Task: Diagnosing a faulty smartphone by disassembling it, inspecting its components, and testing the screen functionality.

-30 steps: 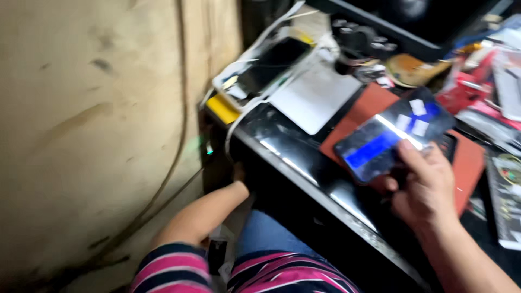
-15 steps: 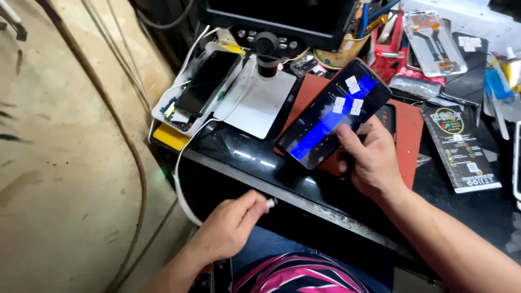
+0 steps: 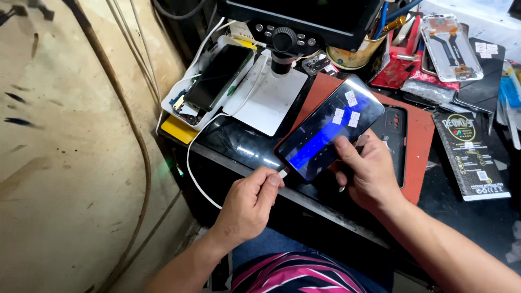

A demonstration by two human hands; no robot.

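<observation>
Bringing the white plug to the bottom edge of the phone is what the left hand does now: half a second ago it was down below the counter edge, a second ago lower still, and it has since risen with the white cable pinched in a closed grip between thumb and fingers. The plug tip sits right at the phone's lower end; whether it is already seated cannot be told. The phone, its screen showing blue with small white stickers, is held tilted above the red mat by the right hand, whose grip is closed around its lower right side. Compared with earlier, the phone has stayed in that hand. Around them lie a second dark phone on a white tray, a microscope stand and a black counter.
</observation>
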